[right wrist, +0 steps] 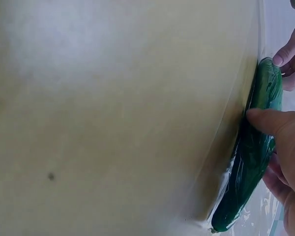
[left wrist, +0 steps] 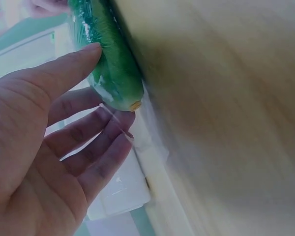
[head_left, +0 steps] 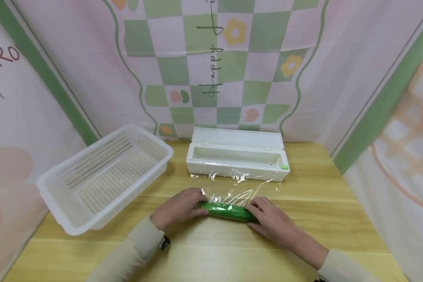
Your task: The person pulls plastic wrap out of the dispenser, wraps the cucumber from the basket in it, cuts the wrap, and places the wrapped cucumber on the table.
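Note:
A green cucumber (head_left: 229, 211) lies crosswise on the table with clear cling film (head_left: 239, 194) around it, creased and shiny. The film stretches from the cucumber back to a white wrap dispenser (head_left: 237, 161) with its lid raised. My left hand (head_left: 181, 207) holds the cucumber's left end, thumb on the near side and fingers beyond it. In the left wrist view, the film's edge runs across the fingers (left wrist: 123, 140) by the cucumber's stem end. My right hand (head_left: 276, 223) grips near the other end; its thumb (right wrist: 268, 120) presses the wrapped skin in the right wrist view.
A white slotted plastic basket (head_left: 155, 172) stands on the left of the wooden table (head_left: 211, 258). Behind the dispenser, a patterned cloth (head_left: 229, 70) hangs at the table's back edge. A small green piece (head_left: 284, 167) sits at the dispenser's right end.

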{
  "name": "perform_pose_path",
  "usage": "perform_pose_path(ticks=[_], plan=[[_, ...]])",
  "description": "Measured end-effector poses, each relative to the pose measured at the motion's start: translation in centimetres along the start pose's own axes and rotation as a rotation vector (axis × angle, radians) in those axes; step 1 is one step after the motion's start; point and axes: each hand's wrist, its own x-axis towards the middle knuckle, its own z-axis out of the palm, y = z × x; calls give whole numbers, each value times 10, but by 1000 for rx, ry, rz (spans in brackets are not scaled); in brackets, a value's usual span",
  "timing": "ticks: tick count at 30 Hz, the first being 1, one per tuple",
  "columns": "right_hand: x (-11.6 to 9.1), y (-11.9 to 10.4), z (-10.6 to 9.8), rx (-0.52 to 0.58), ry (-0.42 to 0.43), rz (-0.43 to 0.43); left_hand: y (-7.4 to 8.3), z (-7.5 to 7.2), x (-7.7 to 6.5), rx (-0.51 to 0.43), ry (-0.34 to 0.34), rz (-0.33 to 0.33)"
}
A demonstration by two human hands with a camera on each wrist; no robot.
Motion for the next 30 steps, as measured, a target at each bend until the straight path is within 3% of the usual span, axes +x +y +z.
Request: perform_pose_path(ticks=[8,11,14,18,23,30], plan=[[6,3,0,38,-65,32,3,-5,1,80,13,-73],[7,4,-1,50,-95,49,9,-7,4,85,48,-40],[8,4,-2,56,-123,65,17,-5,10,95,92,43],[9,6,-3,70,-148,75,29,3,19,126,94,119],[11,7,-4,93,-173,78,36,14,24,180,91,120],[14,8,-8,112,-218,111,32,21,29,197,111,102]])
